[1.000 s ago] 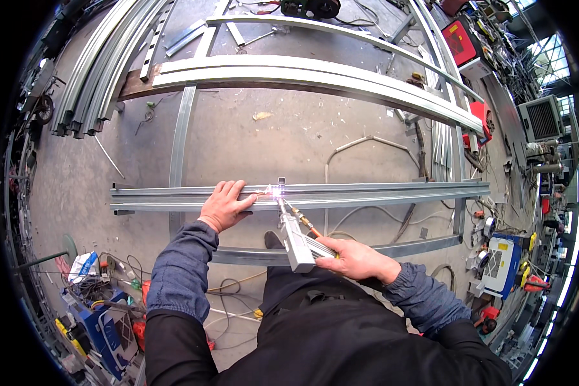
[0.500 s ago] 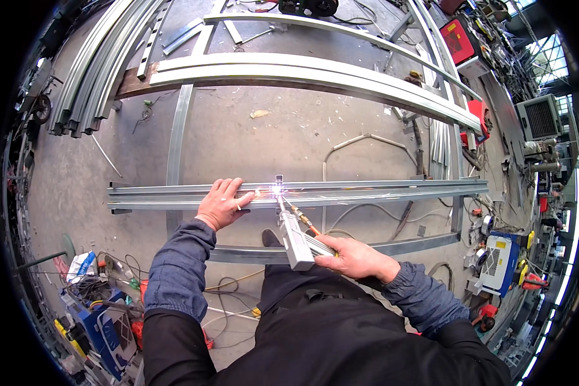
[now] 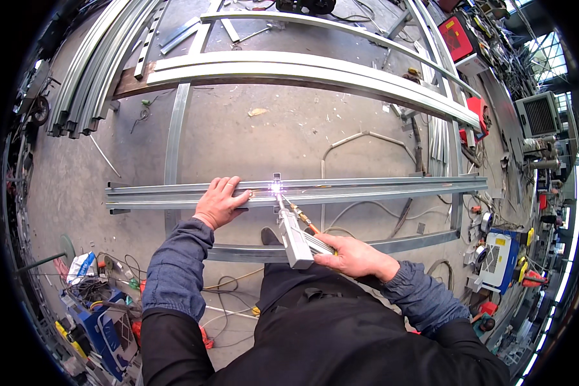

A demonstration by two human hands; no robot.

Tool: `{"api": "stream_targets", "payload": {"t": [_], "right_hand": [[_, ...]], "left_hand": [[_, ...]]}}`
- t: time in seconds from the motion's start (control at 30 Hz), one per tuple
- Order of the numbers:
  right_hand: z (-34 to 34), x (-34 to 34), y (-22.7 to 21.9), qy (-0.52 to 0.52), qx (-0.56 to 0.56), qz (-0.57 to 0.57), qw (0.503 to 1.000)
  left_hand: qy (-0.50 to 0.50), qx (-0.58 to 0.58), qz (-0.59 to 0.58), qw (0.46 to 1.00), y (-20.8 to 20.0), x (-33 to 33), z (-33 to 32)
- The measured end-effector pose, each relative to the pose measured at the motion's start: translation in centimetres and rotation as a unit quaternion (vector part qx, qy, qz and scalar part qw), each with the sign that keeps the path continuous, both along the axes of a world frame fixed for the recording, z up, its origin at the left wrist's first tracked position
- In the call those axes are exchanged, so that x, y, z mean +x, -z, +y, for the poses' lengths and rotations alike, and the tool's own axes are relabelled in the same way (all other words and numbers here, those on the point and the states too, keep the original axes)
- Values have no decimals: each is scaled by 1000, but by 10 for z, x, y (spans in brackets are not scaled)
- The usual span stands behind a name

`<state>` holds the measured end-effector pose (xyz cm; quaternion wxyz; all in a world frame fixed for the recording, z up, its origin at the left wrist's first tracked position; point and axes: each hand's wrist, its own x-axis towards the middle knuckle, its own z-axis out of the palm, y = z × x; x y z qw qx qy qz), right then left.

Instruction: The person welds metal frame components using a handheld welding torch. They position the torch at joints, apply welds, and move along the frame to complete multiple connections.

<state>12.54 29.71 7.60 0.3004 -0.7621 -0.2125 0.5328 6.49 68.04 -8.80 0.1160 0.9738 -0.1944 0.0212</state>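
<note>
Across the frame in front of me lies a long galvanized steel channel [image 3: 379, 190] with ridges along its length. My left hand [image 3: 217, 204] is on its left half, the fingers hooked over the far edge and the thumb on top. In my right hand [image 3: 357, 257] is a grey welding torch [image 3: 294, 241], its handle in my closed fingers and its nozzle slanting up and away. The nozzle tip touches or nearly touches the channel, where a bright white-violet glow hides the contact spot. A small square metal piece [image 3: 276, 175] sticks out beyond the channel's far edge there.
Steel crossbars [image 3: 177, 135] support the channel. Farther off lie bright steel profiles [image 3: 289, 69], with a stack of long profiles [image 3: 100, 71] at far left. Blue-and-white machines [image 3: 500, 262] and cables flank me. A red machine [image 3: 457, 38] stands at upper right.
Fewer sparks fly from the glow than before. The left thumb lies a little differently on the channel. Torch and right hand stay in almost the same place.
</note>
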Motion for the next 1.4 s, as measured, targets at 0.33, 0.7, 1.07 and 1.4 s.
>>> {"api": "stream_targets", "payload": {"t": [0.33, 0.7, 1.07, 1.4], "right_hand": [[-3, 0, 1, 2, 3, 4, 1000], [-2, 3, -6, 3, -21, 19, 1000], [-7, 0, -3, 10, -10, 4, 1000], [-7, -1, -3, 24, -4, 24, 999]], "left_hand": [[-19, -20, 5, 1000, 12, 0, 3], [-43, -11, 22, 999, 10, -2, 0], [-34, -4, 24, 999, 7, 0, 0], [-43, 5, 16, 999, 7, -2, -1]]}}
